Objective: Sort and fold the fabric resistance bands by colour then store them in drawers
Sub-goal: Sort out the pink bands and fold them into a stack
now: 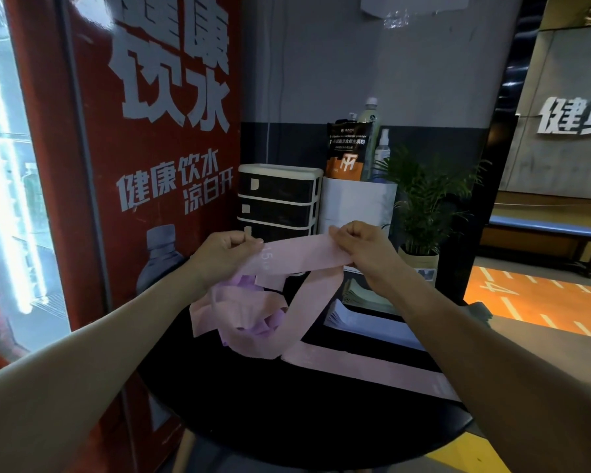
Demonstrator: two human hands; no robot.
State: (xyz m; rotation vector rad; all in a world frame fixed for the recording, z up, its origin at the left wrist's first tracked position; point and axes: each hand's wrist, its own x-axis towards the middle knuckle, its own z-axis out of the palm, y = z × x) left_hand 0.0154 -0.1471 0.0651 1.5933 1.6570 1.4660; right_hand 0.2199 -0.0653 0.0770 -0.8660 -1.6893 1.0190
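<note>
We hold a pink band (301, 251) stretched above the counter (321, 404), left hand (224, 249) and right hand (357, 242) each pinching an end. Its hanging loop seems tangled in the pile (243, 315); lifting could drag the others off.

On the red cooler panel (144, 165) we read big white characters "饮水", and lower the smaller lines "健康饮水" and "凉白开". On the pink band (301, 254) we see a pale number, it looks like "15", the rest is too faint. The black and orange pouch (347, 151) has small text with "vitamin powder" and a white logo. On the far wall (574, 124) we read white "健身".
</note>
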